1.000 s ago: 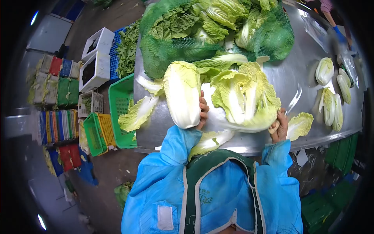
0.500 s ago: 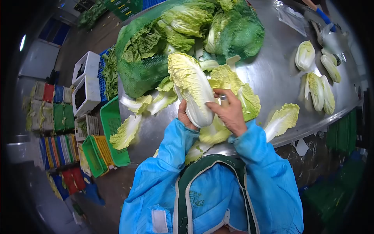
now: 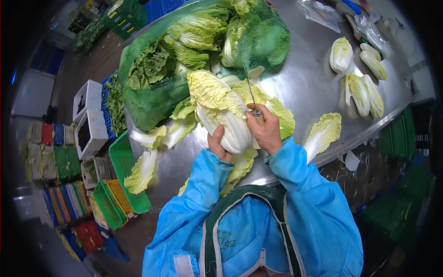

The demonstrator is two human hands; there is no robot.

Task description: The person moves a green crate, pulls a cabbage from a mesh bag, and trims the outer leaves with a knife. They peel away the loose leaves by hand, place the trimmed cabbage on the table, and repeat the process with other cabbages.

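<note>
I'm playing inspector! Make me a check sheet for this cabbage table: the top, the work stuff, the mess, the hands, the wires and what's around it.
Surface: shiny metal table, loose leaves lying on it.
Job's things: one big cabbage; a knife; a green net bag with more heads inside; smaller heads at the right.
Clutter: the loose leaves; a clear plastic bag at the far side.
Hands: left hand holds the cabbage; right hand grips the knife handle beside it.
Cables: nothing seen.
Surroundings: green basket and white boxes at the left.
</note>
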